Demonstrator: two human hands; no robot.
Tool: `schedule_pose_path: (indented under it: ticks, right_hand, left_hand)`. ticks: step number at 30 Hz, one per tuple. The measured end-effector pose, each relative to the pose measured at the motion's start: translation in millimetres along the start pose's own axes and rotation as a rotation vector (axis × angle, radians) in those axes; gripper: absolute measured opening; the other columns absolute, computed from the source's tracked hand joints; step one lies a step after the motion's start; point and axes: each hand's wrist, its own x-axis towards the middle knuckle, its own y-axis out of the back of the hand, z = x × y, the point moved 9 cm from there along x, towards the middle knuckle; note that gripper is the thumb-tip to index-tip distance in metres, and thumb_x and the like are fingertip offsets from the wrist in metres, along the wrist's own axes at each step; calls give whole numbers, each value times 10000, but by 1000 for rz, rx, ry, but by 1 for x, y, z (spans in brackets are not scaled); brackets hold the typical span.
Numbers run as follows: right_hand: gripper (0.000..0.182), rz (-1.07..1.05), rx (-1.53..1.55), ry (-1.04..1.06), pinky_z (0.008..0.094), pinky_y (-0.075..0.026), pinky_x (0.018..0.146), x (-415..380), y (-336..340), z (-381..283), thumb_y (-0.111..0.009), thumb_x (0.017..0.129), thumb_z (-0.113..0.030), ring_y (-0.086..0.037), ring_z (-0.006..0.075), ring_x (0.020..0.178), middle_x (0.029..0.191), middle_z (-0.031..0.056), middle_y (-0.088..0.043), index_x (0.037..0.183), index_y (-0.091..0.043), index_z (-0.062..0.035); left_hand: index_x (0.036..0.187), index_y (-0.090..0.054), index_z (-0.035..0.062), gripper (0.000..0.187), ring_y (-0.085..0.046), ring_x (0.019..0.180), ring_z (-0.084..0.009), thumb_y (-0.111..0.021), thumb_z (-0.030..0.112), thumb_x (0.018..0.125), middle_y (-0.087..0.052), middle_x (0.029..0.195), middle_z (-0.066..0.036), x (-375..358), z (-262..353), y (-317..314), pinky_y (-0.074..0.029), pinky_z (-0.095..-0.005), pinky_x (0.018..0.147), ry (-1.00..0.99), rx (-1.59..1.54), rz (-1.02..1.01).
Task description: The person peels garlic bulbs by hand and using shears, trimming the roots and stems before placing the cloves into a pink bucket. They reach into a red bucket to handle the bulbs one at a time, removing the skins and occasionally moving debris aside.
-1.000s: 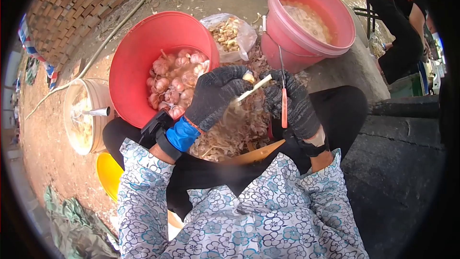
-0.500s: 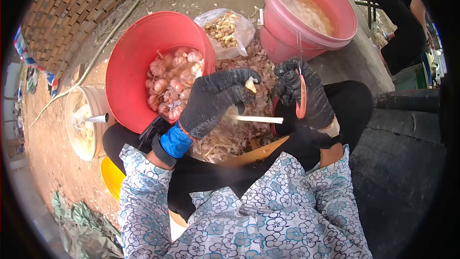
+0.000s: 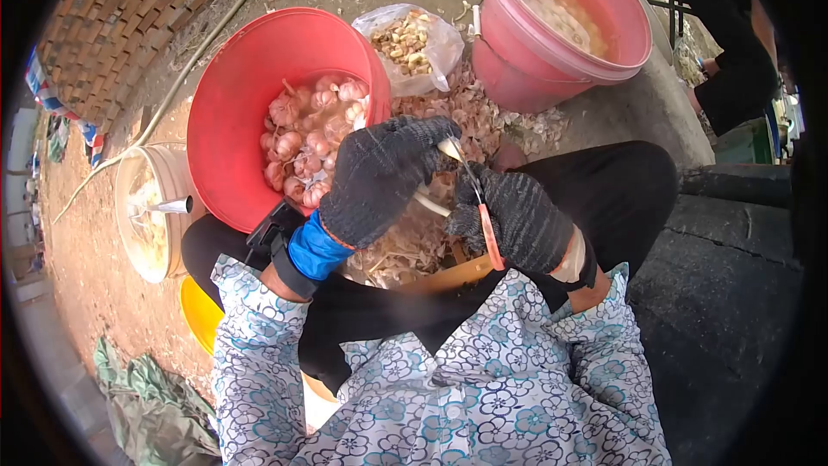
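Note:
My left hand (image 3: 379, 177), in a dark grey knit glove, is closed around garlic. A pale garlic clove (image 3: 449, 149) shows at its fingertips, and a whitish stem (image 3: 431, 204) sticks out below the palm. In its matching glove, my right hand (image 3: 526, 217) grips a small knife (image 3: 492, 237) with a pinkish-red handle. The narrow blade points up and its tip meets the clove. Both hands are close together above a heap of garlic skins (image 3: 397, 246) between my knees. Whole garlic bulbs (image 3: 289, 145) fill the bottom of the red bucket (image 3: 233, 95) by my left hand.
A plastic bag (image 3: 444, 39) of loose cloves lies beyond the hands. Behind my right hand stands a pink bucket (image 3: 517, 78) holding pale contents in liquid. At left is a whitish bucket (image 3: 177, 173) with a metal piece across it. Another person's dark-clothed leg (image 3: 737, 78) shows at upper right.
My right hand has moved left and down toward my left hand, swinging the knife so its blade meets the clove. The stem has shifted and now lies closer between the hands.

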Motion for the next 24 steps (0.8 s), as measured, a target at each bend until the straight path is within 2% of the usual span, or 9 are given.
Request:
schedule_pose_path:
  ticks: [6,7,9,12,16,20,22,23,24]
  right_hand:
    - [209,239,274,490,380,-470,657,-10,18,-35,-469,792,-69,-583,309,769,839,216,-582,908,-571,73]
    - [209,239,274,489,380,-470,657,-12,15,-31,-469,792,-69,-583,309,769,839,216,-582,908,-571,73]
    - [232,400,-636,487,386,-461,566,-19,0,-33,-458,810,-131,-581,291,657,738,180,-578,914,-564,46]
    - [257,246,-607,29,383,-416,460,-1,1,-3,-464,812,-192,-542,256,516,605,116,-539,933,-545,20]
    - [209,371,-714,-65,374,-365,388,0,10,2,-465,810,-210,-509,213,433,536,65,-501,909,-521,-34]
    - [193,460,-562,-8,385,-355,380,-2,15,3,-490,788,-195,-522,216,436,538,63,-508,910,-516,-46]
    - [297,197,-625,-154,389,-444,478,4,1,16,-517,758,-174,-589,242,568,646,124,-577,1005,-505,-8]
    - [297,195,-625,-154,389,-444,478,2,2,24,-517,758,-174,-589,242,568,646,124,-577,1005,-505,-8]
    - [358,379,-747,229,379,-472,555,-6,7,2,-525,748,-170,-601,249,650,740,154,-594,1055,-484,11]
  left_hand:
    - [1035,-610,11,247,-580,723,-84,-592,23,789,-627,874,-44,-3,-16,-13,-476,-214,644,295,-298,-66]
    - [1040,-608,10,250,-577,718,-81,-593,32,791,-626,872,-38,-5,-20,-14,-475,-211,641,368,-443,-37]
    - [1055,-601,9,260,-573,717,-78,-588,43,797,-625,872,-35,-6,-31,-22,-474,-209,640,408,-521,-42]
    - [1091,-580,13,286,-567,721,-73,-576,57,808,-624,878,-32,-6,-34,-27,-473,-206,639,450,-600,-66]
    - [1137,-551,23,323,-562,743,-69,-566,65,817,-621,891,-31,-9,-32,-39,-472,-204,646,570,-832,-122]
    - [1145,-545,26,331,-557,713,-65,-565,67,817,-626,877,-24,-15,-41,-41,-464,-193,619,682,-903,-234]
    - [1073,-584,3,264,-584,792,-96,-558,99,828,-630,951,-45,1,-27,-30,-480,-214,700,248,-347,-222]
    - [1042,-604,8,244,-581,757,-87,-565,96,817,-636,922,-44,-7,-44,-31,-474,-216,667,474,-549,-143]
    - [1042,-604,8,244,-581,757,-87,-565,96,817,-636,922,-44,-8,-46,-30,-474,-216,667,476,-550,-141]
